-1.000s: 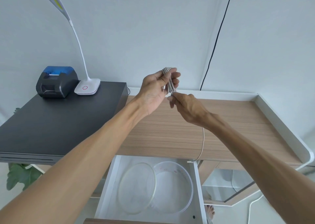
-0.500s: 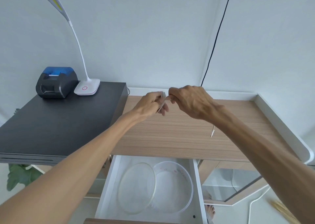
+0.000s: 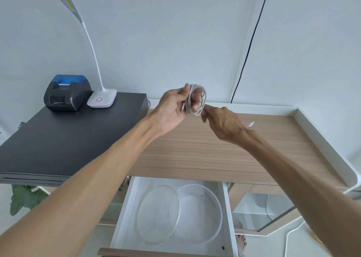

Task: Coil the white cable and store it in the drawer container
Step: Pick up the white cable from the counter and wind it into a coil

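Observation:
The white cable [image 3: 197, 100] is wound in several loops around the fingers of my left hand [image 3: 174, 108], held above the wooden desk. My right hand [image 3: 222, 122] pinches the cable's loose strand just below the coil; the free plug end [image 3: 251, 124] sticks out beyond that wrist. Another plug tip shows at my left palm. Below, the white drawer [image 3: 125, 215] stands pulled out, holding a round clear container [image 3: 212, 200] with its clear lid [image 3: 158, 213] leaning beside it.
A black cabinet top [image 3: 64, 139] on the left carries a small black-and-blue printer [image 3: 67, 92] and a white gooseneck lamp [image 3: 101, 98]. The wooden desk [image 3: 205, 155] has a raised white rim [image 3: 332, 147] on the right. A black wire [image 3: 248, 51] runs down the wall.
The coil rose back up around my left fingers. My right hand swung from above the coil to below it, wrapping more cable; the hanging tail has shortened to a short end by my right wrist.

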